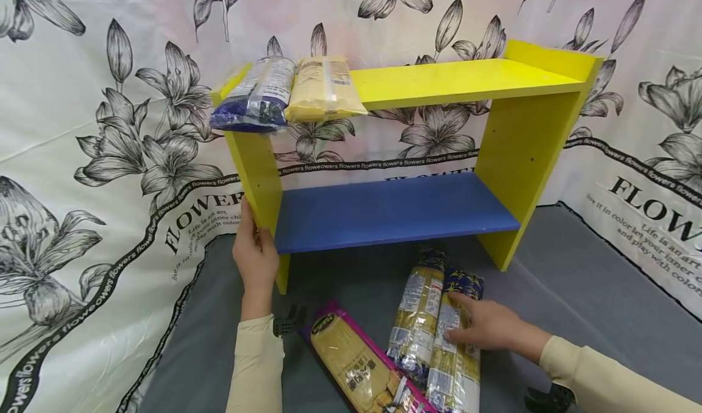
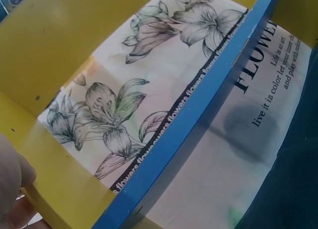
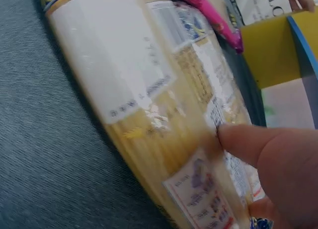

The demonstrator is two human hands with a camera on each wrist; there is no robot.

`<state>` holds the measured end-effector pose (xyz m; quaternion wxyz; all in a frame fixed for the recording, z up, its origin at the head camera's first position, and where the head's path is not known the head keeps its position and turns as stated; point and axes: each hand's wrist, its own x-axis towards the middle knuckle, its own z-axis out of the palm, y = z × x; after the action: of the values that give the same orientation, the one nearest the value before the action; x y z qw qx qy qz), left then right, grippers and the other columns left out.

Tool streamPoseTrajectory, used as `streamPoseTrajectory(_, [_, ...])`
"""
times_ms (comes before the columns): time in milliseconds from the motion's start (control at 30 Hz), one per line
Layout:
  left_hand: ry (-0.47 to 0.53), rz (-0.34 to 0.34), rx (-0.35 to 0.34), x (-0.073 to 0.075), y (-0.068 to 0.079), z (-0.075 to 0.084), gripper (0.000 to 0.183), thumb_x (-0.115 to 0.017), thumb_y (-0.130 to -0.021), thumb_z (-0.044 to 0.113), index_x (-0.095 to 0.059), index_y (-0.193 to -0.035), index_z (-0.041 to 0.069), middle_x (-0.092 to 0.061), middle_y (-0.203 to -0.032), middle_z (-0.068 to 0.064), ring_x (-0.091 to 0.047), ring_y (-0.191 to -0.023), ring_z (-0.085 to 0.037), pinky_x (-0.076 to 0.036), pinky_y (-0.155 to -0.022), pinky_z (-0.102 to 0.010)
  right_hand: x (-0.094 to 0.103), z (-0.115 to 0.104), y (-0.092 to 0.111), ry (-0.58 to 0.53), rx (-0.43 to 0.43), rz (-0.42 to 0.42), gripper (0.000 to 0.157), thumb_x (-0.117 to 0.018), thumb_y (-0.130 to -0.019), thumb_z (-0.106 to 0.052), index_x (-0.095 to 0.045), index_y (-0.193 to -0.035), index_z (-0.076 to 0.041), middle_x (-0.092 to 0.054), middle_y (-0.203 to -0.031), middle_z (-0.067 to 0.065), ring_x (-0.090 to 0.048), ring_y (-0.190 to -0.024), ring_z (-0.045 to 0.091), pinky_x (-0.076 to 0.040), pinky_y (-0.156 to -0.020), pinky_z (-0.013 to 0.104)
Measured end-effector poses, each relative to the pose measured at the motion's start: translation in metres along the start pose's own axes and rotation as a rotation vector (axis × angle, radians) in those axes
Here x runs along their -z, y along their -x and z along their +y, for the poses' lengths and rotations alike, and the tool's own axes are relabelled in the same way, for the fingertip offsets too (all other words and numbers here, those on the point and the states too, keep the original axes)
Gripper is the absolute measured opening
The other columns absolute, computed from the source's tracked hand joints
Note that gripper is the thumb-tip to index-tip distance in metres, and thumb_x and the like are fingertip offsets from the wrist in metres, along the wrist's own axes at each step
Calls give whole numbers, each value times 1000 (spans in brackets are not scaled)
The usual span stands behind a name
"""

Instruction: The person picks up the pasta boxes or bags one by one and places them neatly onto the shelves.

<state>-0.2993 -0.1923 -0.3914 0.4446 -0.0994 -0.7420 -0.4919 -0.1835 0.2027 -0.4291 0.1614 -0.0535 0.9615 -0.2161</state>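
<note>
My left hand grips the left side panel of a yellow and blue shelf, thumb and fingers on either side of the board's front edge. To the right, my right hand rests on the right-hand pasta pack, thumb and index finger spread and fairly straight. The thumb touches the pack near the second pasta pack; the other fingers are mostly hidden. Both clear packs with blue ends lie side by side on the grey surface. A pink-edged noodle pack lies to their left.
On the left of the shelf's yellow top board lie a blue-and-clear pack and a yellow pack, both jutting over its front edge. A flower-printed cloth hangs behind. The shelf stands on a dark grey cover.
</note>
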Motion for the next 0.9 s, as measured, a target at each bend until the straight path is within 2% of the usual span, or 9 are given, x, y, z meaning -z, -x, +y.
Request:
streamPoseTrajectory(67, [1, 2, 3, 0, 0, 1, 59, -48, -98, -10, -38, -155, -3, -53, -147, -28, -61, -122, -48, -53, -93, -62, -1, 0, 1, 6, 7, 10, 94, -77, -85, -48, -37, -156, -2, -62, -67, 2, -59, -67, 18, -46, -63, 39])
streamPoseTrajectory(267, [7, 5, 11, 0, 2, 2, 59, -49, -98, -11, -38, -155, -3, -53, -147, -27, -61, -123, -48, -53, -94, -62, -3, 2, 3, -54, 53, 54, 88, -84, -81, -30, -43, -152, 0, -73, -99, 15, -65, -81, 25, -51, -74, 44])
streamPoseTrajectory(367, [5, 4, 7, 0, 2, 2, 59, -49, -98, -11, -38, -155, -3, -54, -146, -28, -60, -123, -49, -53, -94, -62, -4, 3, 4, -110, 87, 48, 83, -84, -81, -23, -45, -151, -1, -74, -104, 17, -60, -69, 18, -46, -68, 37])
streamPoseTrajectory(433, [4, 6, 4, 0, 1, 3, 59, -49, -98, -11, -38, -155, -2, -54, -146, -28, -60, -124, -48, -53, -94, -62, -5, 4, 4, -143, 110, 45, 80, -83, -82, -21, -46, -151, -1, -74, -93, 18, -58, -59, 15, -47, -61, 34])
streamPoseTrajectory(500, [5, 6, 4, -1, 0, 3, 60, -49, -98, -11, -38, -155, -1, -53, -147, -27, -60, -125, -48, -52, -95, -62, -8, 5, 4, -157, 121, 43, 78, -80, -85, -23, -46, -152, -2, -73, -80, 12, -53, -48, 13, -47, -54, 33])
streamPoseTrajectory(600, [8, 3, 2, -1, -1, 4, 60, -49, -98, -12, -38, -155, -1, -53, -148, -27, -59, -125, -48, -52, -95, -62, -12, 3, 4, -176, 89, 37, 78, -77, -89, -33, -44, -154, -6, -63, -56, 1, -46, -38, 12, -44, -44, 34])
streamPoseTrajectory(733, [-1, 2, 9, -1, 0, 3, 59, -49, -98, -12, -38, -155, -2, -53, -147, -27, -59, -125, -48, -52, -95, -62, -16, 0, 3, -164, 42, 59, 78, -78, -87, -37, -47, -152, -7, -59, -56, 0, -47, -41, 14, -42, -45, 35])
streamPoseTrajectory(800, [-6, 5, 15, -1, 1, 3, 60, -49, -97, -12, -39, -155, -2, -53, -147, -27, -59, -125, -49, -52, -95, -62, -17, -1, 3, -176, 21, 67, 76, -81, -85, -29, -49, -150, -7, -59, -58, 4, -47, -42, 15, -42, -45, 34])
streamPoseTrajectory(900, [-14, 13, 15, -1, 3, 2, 60, -49, -96, -12, -39, -155, -2, -54, -146, -28, -60, -124, -49, -52, -94, -63, -14, 0, 5, -234, -13, 69, 73, -81, -81, -15, -51, -147, -7, -63, -74, 13, -51, -45, 18, -45, -43, 34])
